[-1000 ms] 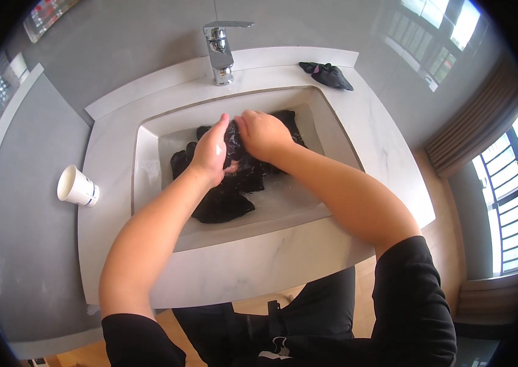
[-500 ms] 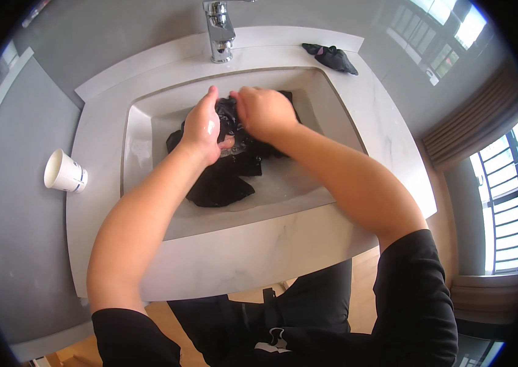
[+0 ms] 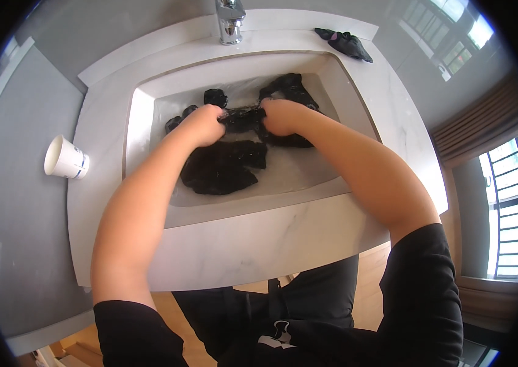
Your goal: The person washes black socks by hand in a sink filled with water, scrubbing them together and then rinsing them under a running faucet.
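Inside the rectangular sink (image 3: 143, 116), a wet black cloth garment (image 3: 225, 168) lies spread in shallow water. A twisted stretch of it runs between my two hands at the middle of the basin. My left hand (image 3: 207, 125) is closed around the left end of that stretch, and my right hand (image 3: 280, 116) grips the right end. Black folds bulge out beyond both fists, and a wide part lies loose nearer to me. Whether all the black cloth is one piece I cannot tell. My fingertips are mostly hidden.
A chrome faucet (image 3: 230, 24) rises behind the sink. On the counter's back right lies a small crumpled black cloth (image 3: 347, 46). A white paper cup (image 3: 63, 158) is by the counter's left edge. The pale marbled counter (image 3: 259, 251) has its front edge near my body.
My hands have gone from rubbing above the bunched cloth to gripping it lower in the sink, knuckles up. The garment is now spread wider, and the view has shifted slightly.
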A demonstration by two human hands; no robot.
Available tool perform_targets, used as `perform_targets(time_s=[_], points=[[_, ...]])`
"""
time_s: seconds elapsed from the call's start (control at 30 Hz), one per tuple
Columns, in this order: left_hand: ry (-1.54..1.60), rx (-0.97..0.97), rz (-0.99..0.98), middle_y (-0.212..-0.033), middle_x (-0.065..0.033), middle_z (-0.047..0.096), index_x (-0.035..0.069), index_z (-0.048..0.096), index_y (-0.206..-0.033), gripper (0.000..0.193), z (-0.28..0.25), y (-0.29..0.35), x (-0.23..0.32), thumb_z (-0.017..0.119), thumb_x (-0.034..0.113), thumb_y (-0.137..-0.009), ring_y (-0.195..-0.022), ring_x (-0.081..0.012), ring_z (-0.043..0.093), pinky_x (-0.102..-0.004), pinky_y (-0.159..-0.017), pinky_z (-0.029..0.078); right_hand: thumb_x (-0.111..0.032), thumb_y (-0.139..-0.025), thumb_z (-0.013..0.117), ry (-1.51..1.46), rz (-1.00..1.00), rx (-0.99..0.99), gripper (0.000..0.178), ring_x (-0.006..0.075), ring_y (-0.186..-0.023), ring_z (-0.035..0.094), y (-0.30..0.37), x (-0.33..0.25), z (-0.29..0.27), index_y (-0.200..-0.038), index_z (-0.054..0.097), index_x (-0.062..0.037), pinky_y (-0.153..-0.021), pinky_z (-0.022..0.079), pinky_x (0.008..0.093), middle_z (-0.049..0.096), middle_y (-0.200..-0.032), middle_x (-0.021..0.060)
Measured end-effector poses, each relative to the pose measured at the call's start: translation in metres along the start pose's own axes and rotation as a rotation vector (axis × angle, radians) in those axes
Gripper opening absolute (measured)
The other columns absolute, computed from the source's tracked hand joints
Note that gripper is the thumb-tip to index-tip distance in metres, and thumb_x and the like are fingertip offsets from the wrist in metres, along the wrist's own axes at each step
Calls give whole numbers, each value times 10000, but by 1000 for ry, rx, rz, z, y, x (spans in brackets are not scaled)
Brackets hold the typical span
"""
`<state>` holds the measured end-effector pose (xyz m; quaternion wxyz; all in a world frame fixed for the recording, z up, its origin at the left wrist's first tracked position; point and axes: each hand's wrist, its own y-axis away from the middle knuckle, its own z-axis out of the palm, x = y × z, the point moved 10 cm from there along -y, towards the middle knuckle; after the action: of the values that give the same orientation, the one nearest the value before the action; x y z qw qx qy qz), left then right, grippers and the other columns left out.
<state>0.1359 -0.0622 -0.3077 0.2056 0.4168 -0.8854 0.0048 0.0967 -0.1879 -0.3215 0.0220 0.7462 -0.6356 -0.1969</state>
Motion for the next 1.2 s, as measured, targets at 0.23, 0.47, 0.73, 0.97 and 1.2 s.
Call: perform_targets(time_s=[0.23,0.47,0.73,0.97,1.2], points=[[1627,180,-232,-922,-74,625,89,578,-1047,320,8,2,10,541,369,-897,-798,-220,599,-358,-548,489,-249,-878,595,-469,-135,303,313,360,-901,634,25,-38,-62,-1052,612,11,-801,492,400,670,-971,223],[1863,123,-304,-1041,-19,630,152,599,-1096,477,10,7,43,451,575,-933,-1029,-215,584,-414,-883,461,-324,-962,528,-331,-488,865,327,394,-678,606,73,-88,-98,-836,649,-48,-619,488,446,651,-748,171],[1674,311,-420,-1140,-42,599,178,592,-1035,403,1,12,9,428,539,-962,-1084,-246,547,-482,-929,397,-383,-975,406,-452,-291,797,455,434,-729,624,67,-87,-94,-818,646,-29,-669,500,513,656,-761,233],[1477,321,-364,-896,-2,594,179,575,-948,439,-13,16,29,409,586,-959,-815,-139,567,-331,-599,412,-397,-992,418,-160,-4,768,469,399,-667,629,52,-46,-98,-758,616,-43,-603,494,496,652,-697,184],[403,385,184,-972,-197,643,-39,476,-1192,509,-37,8,26,655,180,-768,-968,-325,635,-401,-779,505,-436,-984,443,-234,104,618,431,414,-882,617,27,5,-77,-947,597,-34,-766,491,487,659,-889,225]])
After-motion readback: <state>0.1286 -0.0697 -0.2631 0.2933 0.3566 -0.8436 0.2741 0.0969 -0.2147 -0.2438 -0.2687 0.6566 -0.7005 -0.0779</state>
